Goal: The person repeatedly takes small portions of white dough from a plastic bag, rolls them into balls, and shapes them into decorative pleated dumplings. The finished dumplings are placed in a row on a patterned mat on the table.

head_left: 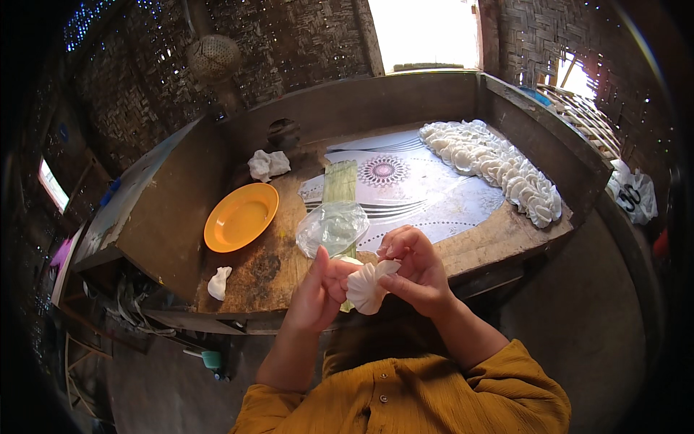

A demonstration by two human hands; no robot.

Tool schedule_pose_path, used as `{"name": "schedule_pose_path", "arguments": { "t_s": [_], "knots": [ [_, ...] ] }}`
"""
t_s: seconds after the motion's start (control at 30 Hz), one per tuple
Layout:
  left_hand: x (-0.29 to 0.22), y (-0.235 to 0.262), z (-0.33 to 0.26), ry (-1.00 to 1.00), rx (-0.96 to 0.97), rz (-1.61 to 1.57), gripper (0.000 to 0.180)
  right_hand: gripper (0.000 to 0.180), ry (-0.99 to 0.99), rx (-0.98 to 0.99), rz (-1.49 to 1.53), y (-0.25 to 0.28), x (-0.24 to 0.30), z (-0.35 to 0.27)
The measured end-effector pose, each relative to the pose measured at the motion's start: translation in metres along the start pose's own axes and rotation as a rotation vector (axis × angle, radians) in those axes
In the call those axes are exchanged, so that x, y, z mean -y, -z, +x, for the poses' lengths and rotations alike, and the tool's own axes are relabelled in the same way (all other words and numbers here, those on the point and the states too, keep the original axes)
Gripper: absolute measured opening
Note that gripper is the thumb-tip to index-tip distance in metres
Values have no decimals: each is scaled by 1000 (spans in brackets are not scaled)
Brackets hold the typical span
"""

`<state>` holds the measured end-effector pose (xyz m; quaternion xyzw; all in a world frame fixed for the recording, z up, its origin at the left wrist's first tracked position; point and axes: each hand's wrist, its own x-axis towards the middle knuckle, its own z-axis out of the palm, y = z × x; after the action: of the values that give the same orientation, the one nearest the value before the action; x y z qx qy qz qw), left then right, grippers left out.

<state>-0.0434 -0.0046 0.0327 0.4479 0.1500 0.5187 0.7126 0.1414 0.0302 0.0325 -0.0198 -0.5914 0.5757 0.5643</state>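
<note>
Above the near edge of the wooden table, both my hands hold a pleated, fan-shaped piece of white dough (367, 288). My left hand (318, 291) grips it from the left, thumb pointing up. On the other side, the curled fingers and thumb of my right hand (421, 271) pinch its upper right edge. Just beyond lies a crumpled clear plastic sheet (334, 226), over a pale green leaf strip (340, 182). Many similar white pleated pieces (499, 168) are laid in overlapping rows at the right of a patterned sheet (434, 199).
An orange plate (241, 217) sits at the table's left, with a white lump (219, 283) nearer me and a crumpled white bundle (268, 166) behind it. Wooden boards (376, 101) wall the table's back and sides. A plastic bag (632, 192) hangs at the far right.
</note>
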Motion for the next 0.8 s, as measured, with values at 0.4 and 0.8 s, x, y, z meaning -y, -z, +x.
{"name": "schedule_pose_path", "arguments": {
  "t_s": [0.4,0.8],
  "knots": [
    [-10,1,-6,85,-102,426,70,51,-115,102,-351,9,11,1],
    [-2,-16,-3,-97,-328,687,49,34,-342,-102,-390,18,7,2]
  ]
}}
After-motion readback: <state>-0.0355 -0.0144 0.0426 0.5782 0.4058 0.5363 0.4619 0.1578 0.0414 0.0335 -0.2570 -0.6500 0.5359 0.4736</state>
